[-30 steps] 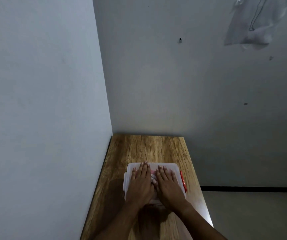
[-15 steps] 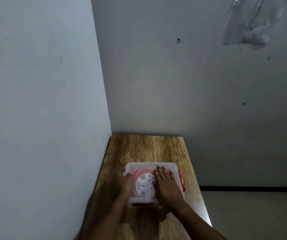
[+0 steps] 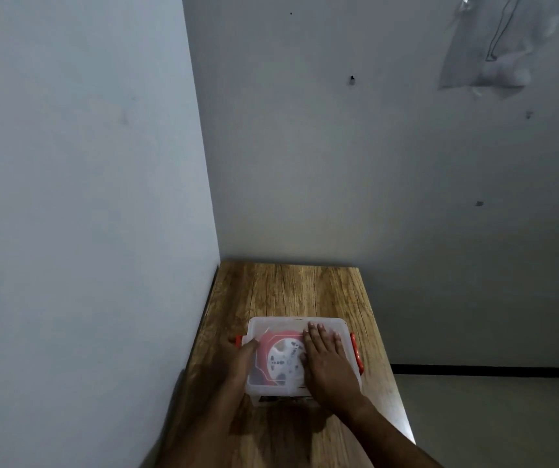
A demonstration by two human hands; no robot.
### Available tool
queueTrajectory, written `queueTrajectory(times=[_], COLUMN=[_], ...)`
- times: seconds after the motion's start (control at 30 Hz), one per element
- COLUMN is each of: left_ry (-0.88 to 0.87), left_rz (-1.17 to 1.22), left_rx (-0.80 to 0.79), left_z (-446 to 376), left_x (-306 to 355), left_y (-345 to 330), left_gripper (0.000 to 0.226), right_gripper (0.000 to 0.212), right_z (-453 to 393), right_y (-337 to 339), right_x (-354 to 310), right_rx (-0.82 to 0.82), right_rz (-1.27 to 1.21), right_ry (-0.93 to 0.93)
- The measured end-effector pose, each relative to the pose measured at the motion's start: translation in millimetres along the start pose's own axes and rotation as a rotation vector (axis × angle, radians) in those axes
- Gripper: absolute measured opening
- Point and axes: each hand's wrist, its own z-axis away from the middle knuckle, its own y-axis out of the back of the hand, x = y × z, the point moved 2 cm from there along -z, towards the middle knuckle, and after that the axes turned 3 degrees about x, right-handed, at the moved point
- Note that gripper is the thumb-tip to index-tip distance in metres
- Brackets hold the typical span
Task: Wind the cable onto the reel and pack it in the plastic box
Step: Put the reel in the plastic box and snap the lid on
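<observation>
Closing step, by the look of it. Box [image 3: 300,358] low centre of frame, on the worktop [image 3: 288,292], lid on, red-and-white reel [image 3: 279,358] showing through it with the cable presumably wound. Right hand [image 3: 327,361] flat on the lid's right half, fingers straight, pressing, gripping nothing. Left hand [image 3: 242,359] at the box's left edge beside the red latch [image 3: 238,340], fingers reaching for it; hard to tell whether gripping. Right latch [image 3: 356,354] apparently still sticking out. Next up, probably: snapping both latches down while keeping the lid pressed square.
</observation>
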Motion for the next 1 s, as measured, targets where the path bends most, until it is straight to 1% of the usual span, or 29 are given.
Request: queueTrajectory(times=[0.07, 0.13, 0.23, 0.3, 0.37, 0.47, 0.53, 0.6, 0.67, 0.73, 0.8, 0.83, 0.9, 0.93, 1.0], left_ry=[-0.095, -0.166, -0.205, -0.25, -0.289, -0.336, -0.326, -0.291, -0.226, -0.164, -0.13, -0.098, 0.0, 0.025, 0.068], left_rz=[-0.253, -0.362, -0.393, -0.446, -0.475, -0.552, -0.513, -0.401, -0.28, -0.228, -0.212, -0.179, -0.142, -0.115, -0.047], left_rx=[0.091, 0.111, 0.151, 0.188, 0.218, 0.262, 0.258, 0.207, 0.155, 0.073, 0.005, -0.011, -0.021, -0.031, -0.057], left_z=[6, 11, 12, 15, 19, 21, 21, 18, 12, 4, -6, -10, -16, -17, -10], left_x=[8, 11, 7, 8, 9, 7, 7, 7, 5, -1, -12, -16, -26, -27, -22], left_y=[0, -3, 0, 0, -2, -6, -8, -10, -7, -2, 0, -1, -5, -8, -11], left_gripper=[0.053, 0.047, 0.041, 0.036, 0.031, 0.027, 0.026, 0.026, 0.029, 0.03, 0.031, 0.033, 0.042, 0.044, 0.042], right_gripper=[0.056, 0.055, 0.061, 0.056, 0.057, 0.058, 0.056, 0.058, 0.065, 0.065, 0.062, 0.063, 0.065, 0.06, 0.041], right_z=[1, 1, 2, 2, 1, 2, 1, 0, -3, -4, -1, 1, 7, 10, 14], right_y=[-3, -3, 1, 1, 2, 2, -3, -5, 0, 15, 25, 26, 22, 22, 27], right_x=[0, -1, -2, -3, -4, -4, -1, 2, 3, 10, 24, 33, 48, 52, 53], right_rx=[-0.041, -0.049, -0.05, -0.065, -0.102, -0.106, -0.14, -0.097, -0.067, -0.017, 0.085, 0.107, 0.07, 0.047, 0.02], right_rz=[0.012, 0.019, -0.016, -0.035, -0.048, -0.058, -0.08, -0.1, -0.146, -0.174, -0.235, -0.283, -0.44, -0.577, -0.906], right_ry=[-0.01, -0.031, -0.044, -0.047, -0.052, -0.052, -0.066, -0.077, -0.092, -0.18, -0.319, -0.4, -0.533, -0.606, -0.723])
